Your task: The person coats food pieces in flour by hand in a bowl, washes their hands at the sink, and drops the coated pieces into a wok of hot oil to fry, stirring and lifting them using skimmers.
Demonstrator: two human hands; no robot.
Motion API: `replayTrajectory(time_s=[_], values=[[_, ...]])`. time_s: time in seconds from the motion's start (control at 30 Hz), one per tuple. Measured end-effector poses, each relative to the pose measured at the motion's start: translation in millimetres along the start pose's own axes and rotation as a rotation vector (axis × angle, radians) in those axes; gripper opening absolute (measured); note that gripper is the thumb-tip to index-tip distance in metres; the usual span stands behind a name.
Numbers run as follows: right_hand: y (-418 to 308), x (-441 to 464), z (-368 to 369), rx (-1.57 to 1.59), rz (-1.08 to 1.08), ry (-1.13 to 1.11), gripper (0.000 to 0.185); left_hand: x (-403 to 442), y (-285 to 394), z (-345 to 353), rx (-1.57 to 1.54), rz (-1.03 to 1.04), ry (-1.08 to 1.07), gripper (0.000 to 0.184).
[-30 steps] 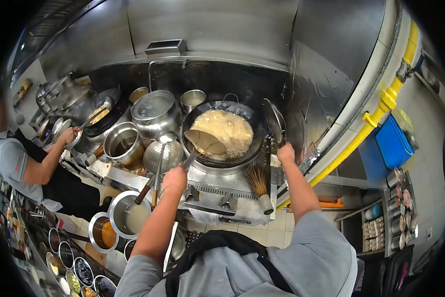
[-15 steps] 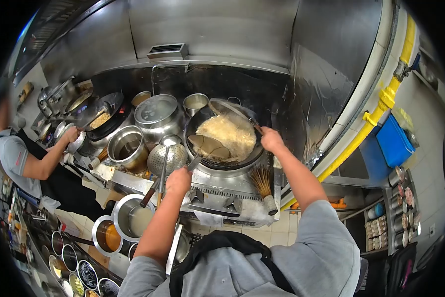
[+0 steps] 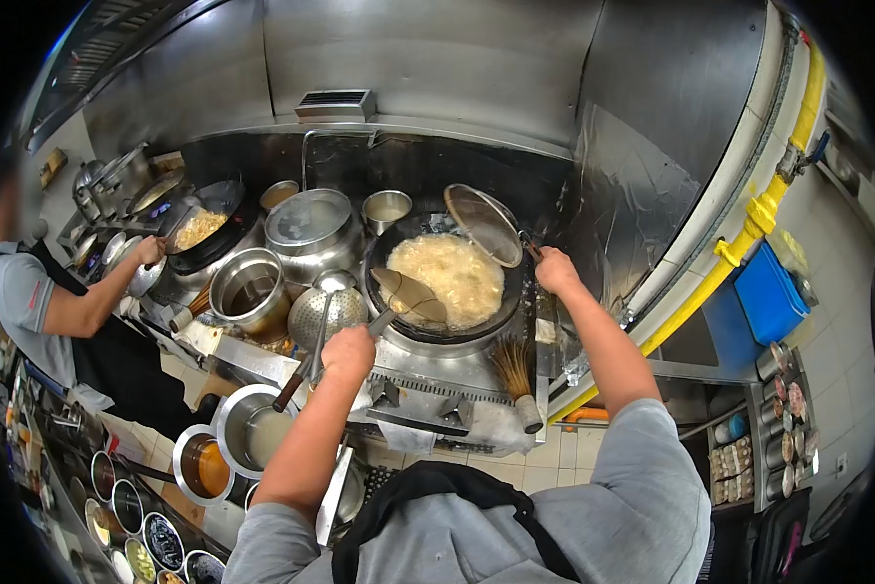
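Observation:
On the burner sits a large dark wok point(image 3: 509, 317) full of bubbling, foamy oil with pale food point(image 3: 447, 273) in it. My left hand point(image 3: 348, 352) is closed around the handle of a metal wok spatula point(image 3: 413, 296); its broad blade lies over the left side of the oil. In my right hand point(image 3: 556, 270) is the handle of a round mesh strainer point(image 3: 483, 226), tilted up above the wok's far right rim. No food shows on the mesh. A bamboo wok brush point(image 3: 512, 365) lies near the front right of the stove.
Left of the wok are a perforated ladle point(image 3: 328, 313), a pot of dark liquid point(image 3: 250, 290) and a lidded pot point(image 3: 308, 218). A co-worker point(image 3: 72, 307) handles another wok point(image 3: 225, 201) at the far left. Pots and ingredient tins point(image 3: 163, 541) stand lower left. A yellow pipe point(image 3: 761, 214) runs along the right.
My right hand has moved right, lifting the strainer up and away from the oil toward the wok's far right rim. The spatula has barely shifted. The co-worker's wok food has moved.

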State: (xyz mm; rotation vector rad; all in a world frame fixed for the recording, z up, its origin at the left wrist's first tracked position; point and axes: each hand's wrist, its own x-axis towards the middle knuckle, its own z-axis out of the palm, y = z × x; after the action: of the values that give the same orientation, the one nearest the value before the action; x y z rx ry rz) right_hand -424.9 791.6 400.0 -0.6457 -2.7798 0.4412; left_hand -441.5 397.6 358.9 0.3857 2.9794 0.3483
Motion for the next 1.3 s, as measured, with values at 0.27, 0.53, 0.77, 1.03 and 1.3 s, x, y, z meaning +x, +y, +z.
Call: replayTrajectory(time_s=[0.27,0.53,0.77,1.03,1.3], values=[[25.7,-9.8,84.2,0.980,0.746,-0.486,0.013,-1.7,1.9,-14.1,0.007,-0.031,-0.057,0.031],[-5.2,-2.3,149.8,1.598,0.818,-0.709,0.024,-18.8,16.4,-25.9,0.019,-0.037,-0.064,0.032],[10.7,-13.8,145.4,1.803,0.743,-0.813,0.020,-22.0,15.7,-18.4,0.044,-0.038,-0.060,0.033],[54.8,-46.0,53.5,1.604,0.564,-0.520,0.010,-20.7,3.7,-7.0,0.017,-0.006,-0.043,0.031],[39.6,-18.3,63.8,0.836,0.254,-0.004,0.025,-18.6,6.7,-3.4,-0.042,-0.018,-0.022,0.029]])
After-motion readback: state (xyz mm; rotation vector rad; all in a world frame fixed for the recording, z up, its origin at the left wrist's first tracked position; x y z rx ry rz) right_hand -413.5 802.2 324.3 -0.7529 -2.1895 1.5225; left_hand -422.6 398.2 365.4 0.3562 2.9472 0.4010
